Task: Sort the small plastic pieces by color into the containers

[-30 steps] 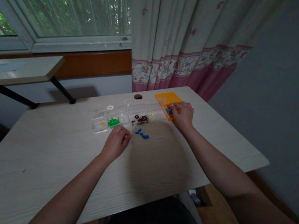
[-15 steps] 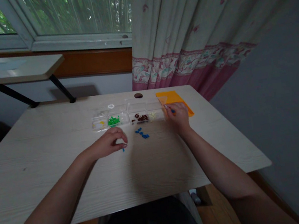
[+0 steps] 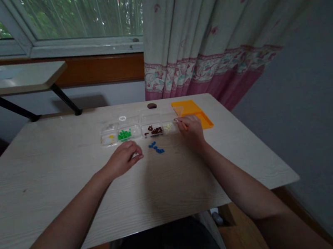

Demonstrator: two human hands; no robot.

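Note:
My left hand (image 3: pixel 126 157) is at the near side of the clear compartment boxes, left of a small cluster of blue pieces (image 3: pixel 156 147). Its thumb and fingers curl toward each other; anything between the tips is hidden or too small to name. My right hand (image 3: pixel 191 131) reaches to the right end of the boxes, fingers closed near the cream pieces (image 3: pixel 168 127); I cannot make out what they hold. The compartments hold green pieces (image 3: pixel 124 134), dark brown pieces (image 3: pixel 155 131) and a few yellow pieces (image 3: pixel 111 137). Their transparent lids stand open behind.
Beyond my right hand lies an orange-yellow tray (image 3: pixel 206 120). A round brown spot (image 3: pixel 151 105) marks the far edge of the pale wooden table (image 3: pixel 110 209). A raised shelf (image 3: pixel 13 77) on black legs is at the back left, and a curtain (image 3: pixel 189 66) hangs behind.
My right hand has shifted left toward the cream pieces, and the blue piece seen at its fingers no longer shows. The blue piece under my left thumb is also out of sight.

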